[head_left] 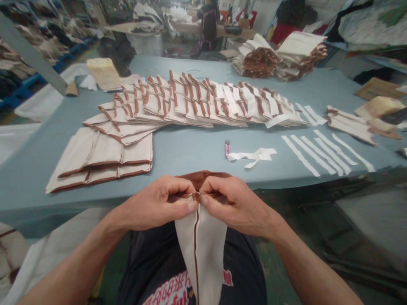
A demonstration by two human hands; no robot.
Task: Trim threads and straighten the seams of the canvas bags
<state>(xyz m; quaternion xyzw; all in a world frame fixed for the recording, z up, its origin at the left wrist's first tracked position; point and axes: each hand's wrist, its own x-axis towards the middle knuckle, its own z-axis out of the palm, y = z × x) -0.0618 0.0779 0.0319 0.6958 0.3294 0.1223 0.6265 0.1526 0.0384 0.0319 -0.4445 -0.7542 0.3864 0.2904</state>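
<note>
Cream fabric piece (212,243) hangs before the near edge of the blue table (190,148), left hand (171,198) and right hand (227,203) pinching its top beside the brown seam (196,237). Matching edges there seems the step in hand; the next move likely calls for an even pinch.

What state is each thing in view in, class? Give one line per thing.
Left hand: closed, pinching the held cloth
Right hand: closed, pinching it too
Held cloth: hanging down from the pinch
Cloth row: fanned out, overlapping
Left cloth pile: flat, stacked
Back bundles: piled up
Spread strips: laid flat, spaced apart
Crossed strips: loosely overlapping
Pink tool: lying on the table; too small to tell whether open
</note>
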